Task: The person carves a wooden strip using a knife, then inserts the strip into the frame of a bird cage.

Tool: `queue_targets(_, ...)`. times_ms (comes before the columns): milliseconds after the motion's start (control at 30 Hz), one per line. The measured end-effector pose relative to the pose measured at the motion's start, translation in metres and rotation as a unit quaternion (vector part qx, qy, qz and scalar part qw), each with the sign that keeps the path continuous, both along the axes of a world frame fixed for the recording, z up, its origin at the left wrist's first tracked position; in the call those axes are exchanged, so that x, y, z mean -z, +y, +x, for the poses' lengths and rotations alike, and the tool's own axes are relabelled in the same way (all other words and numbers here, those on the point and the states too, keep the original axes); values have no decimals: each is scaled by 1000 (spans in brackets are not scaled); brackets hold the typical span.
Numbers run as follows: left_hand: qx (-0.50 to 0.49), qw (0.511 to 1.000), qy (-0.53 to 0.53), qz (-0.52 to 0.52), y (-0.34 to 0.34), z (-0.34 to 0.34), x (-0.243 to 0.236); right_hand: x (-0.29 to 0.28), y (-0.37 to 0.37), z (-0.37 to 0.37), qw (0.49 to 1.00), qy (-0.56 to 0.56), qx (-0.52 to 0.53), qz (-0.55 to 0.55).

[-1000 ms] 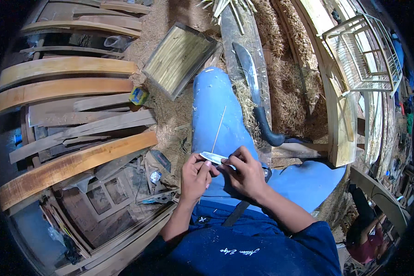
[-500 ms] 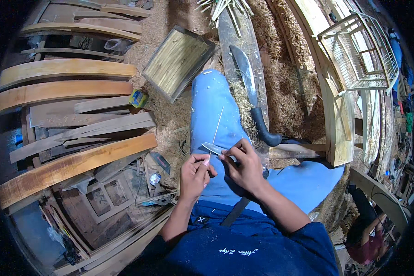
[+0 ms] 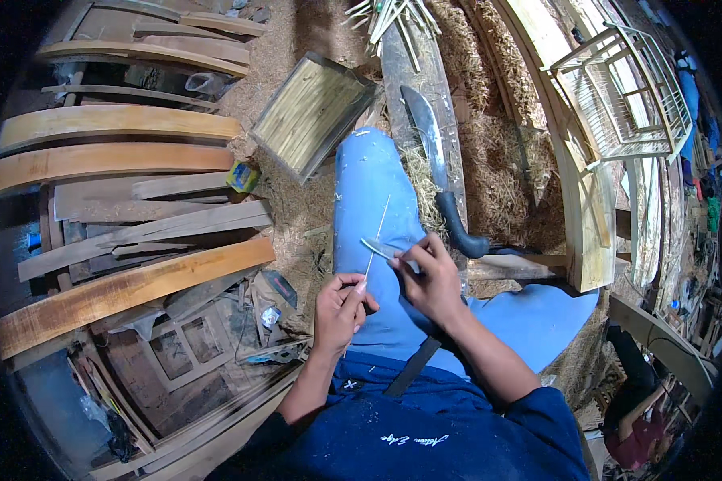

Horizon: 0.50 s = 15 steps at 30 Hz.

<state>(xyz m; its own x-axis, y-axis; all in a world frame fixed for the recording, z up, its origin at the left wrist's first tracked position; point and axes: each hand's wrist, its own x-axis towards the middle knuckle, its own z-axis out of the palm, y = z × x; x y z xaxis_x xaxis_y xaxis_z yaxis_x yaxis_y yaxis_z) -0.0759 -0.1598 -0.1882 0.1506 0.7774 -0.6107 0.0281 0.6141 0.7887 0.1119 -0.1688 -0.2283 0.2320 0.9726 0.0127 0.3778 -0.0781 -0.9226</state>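
Note:
My left hand (image 3: 342, 311) pinches a thin pale stick (image 3: 383, 212) between thumb and fingers, its long end pointing up and away over my thigh. In my right hand (image 3: 430, 276) is a small knife, closed in the fingers; its blade (image 3: 379, 248) lies against the stick above my left fingertips. The knife's handle is mostly hidden by my hand. Beyond my right hand, a machete (image 3: 425, 128) with a black handle (image 3: 460, 228) rests on a worn wooden plank (image 3: 399, 72).
A shallow wooden tray (image 3: 313, 120) sits on the shavings ahead. Thin split sticks (image 3: 393, 18) are heaped at the plank's far end. A small wooden cage (image 3: 622, 96) stands on timber at right. Several boards (image 3: 136, 289) lie left. Another person (image 3: 638, 401) is at lower right.
My right hand has shifted slightly, and the knife blade has slid farther up along the stick, away from my left hand. The left hand has stayed nearly still.

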Motion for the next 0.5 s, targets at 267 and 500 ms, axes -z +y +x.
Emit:
queue_targets(267,-7,1000,-3,-10,0,0,2,-10,-14,2,997,-1,-71,-2)
queue_targets(500,-2,1000,1,-6,3,0,0,-7,-7,2,998,-20,-50,19)
